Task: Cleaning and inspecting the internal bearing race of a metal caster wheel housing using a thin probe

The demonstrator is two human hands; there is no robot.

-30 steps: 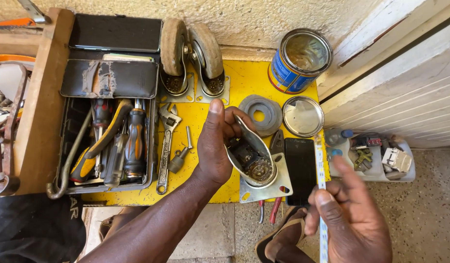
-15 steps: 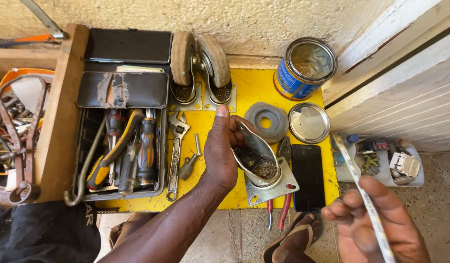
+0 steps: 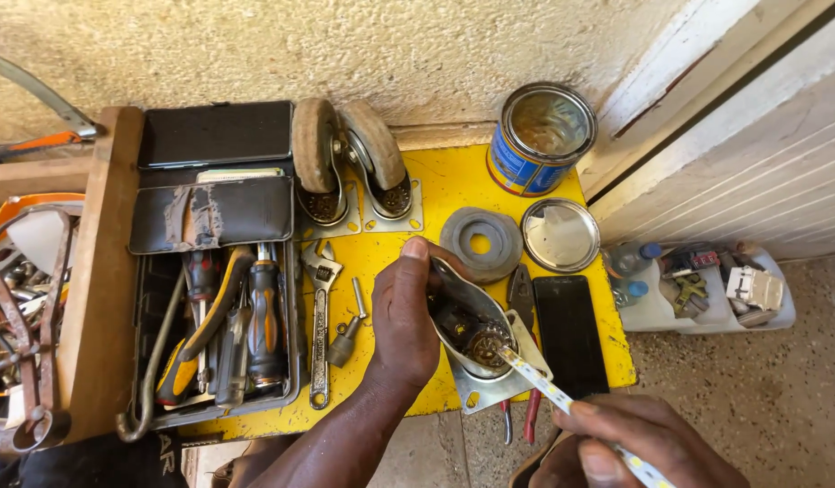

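Around caster bracket [image 3: 479, 348], left hand [image 3: 401, 316] closed.

Views: one, worn on the person's head.
Facing: steeply down at a yellow-painted flat tabletop [image 3: 454, 194], with the rough plaster wall [image 3: 345, 45] along the top edge.
Nearness: close, at arm's reach; forearms enter from the bottom edge.
Shared scene: none, as there is no second view.

Open tin can [image 3: 541, 138], loose lid [image 3: 560, 235], wrench [image 3: 320, 325], phone [image 3: 569, 334].
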